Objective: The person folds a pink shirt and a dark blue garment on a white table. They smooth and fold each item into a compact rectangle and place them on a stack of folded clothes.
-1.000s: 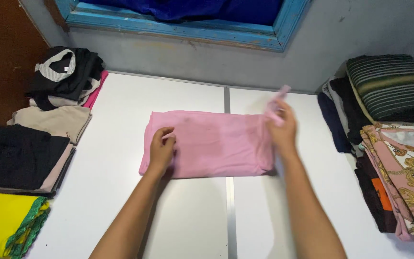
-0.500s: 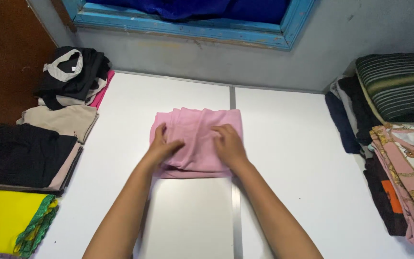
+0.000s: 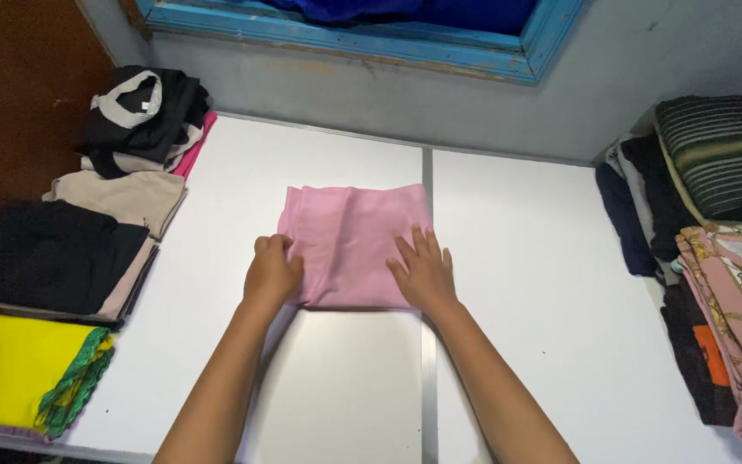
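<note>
Pink cloth (image 3: 349,241), folded, lies mid-bench (image 3: 526,283) on the seam. Left hand (image 3: 270,273) fingers curled on its left edge, right hand (image 3: 427,273) fingers spread flat on its right corner. Risk: layers slide (thin fabric), fold skews. Black stack (image 3: 45,258) left of the cloth, patterned pile (image 3: 736,292) right; nothing blocks.

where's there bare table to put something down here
Bare white table lies between the pink cloth and the right-side clothing stacks, and in front of the cloth, between the forearms. A narrower strip runs between the cloth and the left-side piles. Both table sides are crowded.
</note>
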